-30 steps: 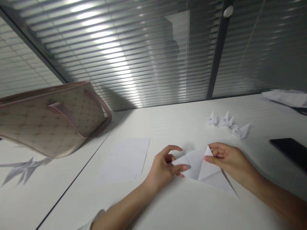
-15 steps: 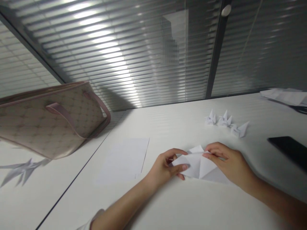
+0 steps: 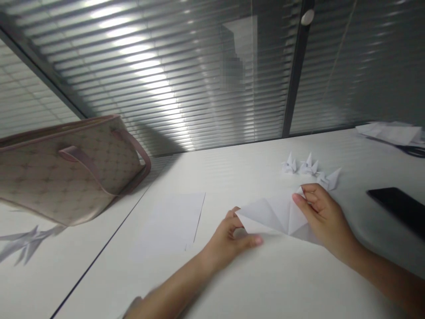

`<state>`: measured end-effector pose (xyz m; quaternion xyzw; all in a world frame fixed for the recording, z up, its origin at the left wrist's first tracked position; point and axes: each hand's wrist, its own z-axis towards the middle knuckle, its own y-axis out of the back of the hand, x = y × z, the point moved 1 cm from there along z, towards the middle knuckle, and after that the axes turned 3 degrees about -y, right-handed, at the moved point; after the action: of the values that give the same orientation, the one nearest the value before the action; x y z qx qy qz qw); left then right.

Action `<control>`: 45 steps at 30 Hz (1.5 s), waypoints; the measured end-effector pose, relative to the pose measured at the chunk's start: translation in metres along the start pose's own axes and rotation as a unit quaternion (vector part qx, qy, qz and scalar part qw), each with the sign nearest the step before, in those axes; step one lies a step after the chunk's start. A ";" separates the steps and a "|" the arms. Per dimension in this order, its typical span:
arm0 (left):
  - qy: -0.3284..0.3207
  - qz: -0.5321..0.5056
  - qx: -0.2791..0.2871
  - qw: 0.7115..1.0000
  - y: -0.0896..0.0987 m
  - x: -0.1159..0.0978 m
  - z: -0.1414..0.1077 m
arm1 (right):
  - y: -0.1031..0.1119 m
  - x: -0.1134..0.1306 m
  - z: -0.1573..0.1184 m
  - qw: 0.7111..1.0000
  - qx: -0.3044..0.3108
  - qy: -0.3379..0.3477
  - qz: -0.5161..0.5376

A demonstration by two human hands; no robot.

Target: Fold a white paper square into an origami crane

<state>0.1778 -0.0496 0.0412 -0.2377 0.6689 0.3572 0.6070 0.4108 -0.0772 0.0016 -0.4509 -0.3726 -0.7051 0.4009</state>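
Note:
A creased sheet of white folding paper (image 3: 275, 217) is raised just above the white table, with fold lines meeting near its lower middle. My right hand (image 3: 323, 212) pinches its upper right edge between thumb and fingers, where a small tip of paper sticks up. My left hand (image 3: 229, 239) is at the paper's left corner, its fingers partly hidden behind it. The left thumb stretches out below the paper, apart from it, so this hand is open. Beyond my right hand stand three small white paper cranes (image 3: 308, 166) in a group.
A flat white sheet (image 3: 169, 221) lies left of my hands. A patterned handbag (image 3: 76, 173) stands at the left, near a larger folded paper piece (image 3: 26, 243). On the right are a black phone (image 3: 398, 208) and more paper (image 3: 388, 132). A blind-covered glass partition (image 3: 199, 88) borders the table.
My left thumb has come off the front of the paper. My right hand has risen slightly with the paper's upper edge, and the paper now shows a wider, more opened face.

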 end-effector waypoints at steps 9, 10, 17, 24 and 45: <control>0.066 0.153 -0.089 0.982 0.001 0.004 0.002 | 0.000 -0.014 0.015 0.998 0.044 -0.017 -0.039; 0.069 0.183 -0.097 0.976 0.002 0.007 0.003 | -0.002 -0.018 0.016 0.997 0.055 -0.014 -0.050; 0.028 0.409 -0.177 0.895 0.014 0.025 0.010 | -0.001 -0.031 0.017 0.964 0.185 0.063 -0.179; -0.107 0.454 -0.037 0.884 0.016 0.032 0.008 | 0.016 -0.021 0.017 0.902 0.299 0.100 -0.295; -0.081 0.516 0.134 0.842 0.040 0.020 -0.002 | 0.037 -0.020 0.020 0.824 0.408 0.043 -0.391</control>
<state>0.1436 -0.0232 0.0295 0.2555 0.6848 0.5435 0.4127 0.4567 -0.0697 -0.0048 -0.0321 -0.7537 -0.6053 0.2541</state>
